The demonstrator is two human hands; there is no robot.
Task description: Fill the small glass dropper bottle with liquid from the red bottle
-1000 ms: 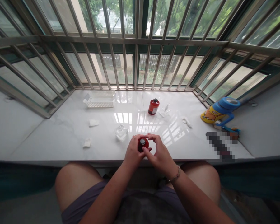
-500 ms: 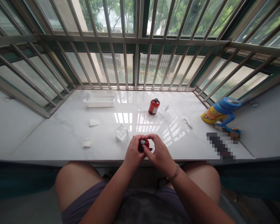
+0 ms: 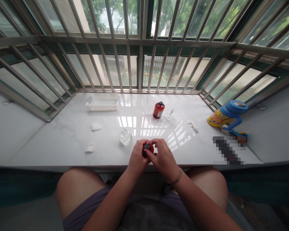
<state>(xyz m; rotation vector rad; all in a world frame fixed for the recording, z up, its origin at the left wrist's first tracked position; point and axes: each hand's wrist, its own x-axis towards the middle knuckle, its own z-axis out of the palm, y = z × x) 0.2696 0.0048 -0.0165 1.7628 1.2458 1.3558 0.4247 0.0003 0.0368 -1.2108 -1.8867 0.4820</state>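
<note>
Between my two hands, a small red bottle with a dark cap stands just above the front edge of the white marble sill. My left hand wraps its side and hides much of it. My right hand comes in from the other side, its fingertips against the bottle close to the cap. A second red bottle with a dark cap stands upright farther back. Nearest my left hand, a clear glass bottle stands on the sill.
A white plastic basket sits at the back left. Scraps of white tissue lie about the sill. At the right are a blue and yellow cup and a pixelated, blurred object. Metal window bars run behind.
My right hand has closed in on the red bottle, its fingers now nearer the cap. The bottle has turned slightly between my hands.
</note>
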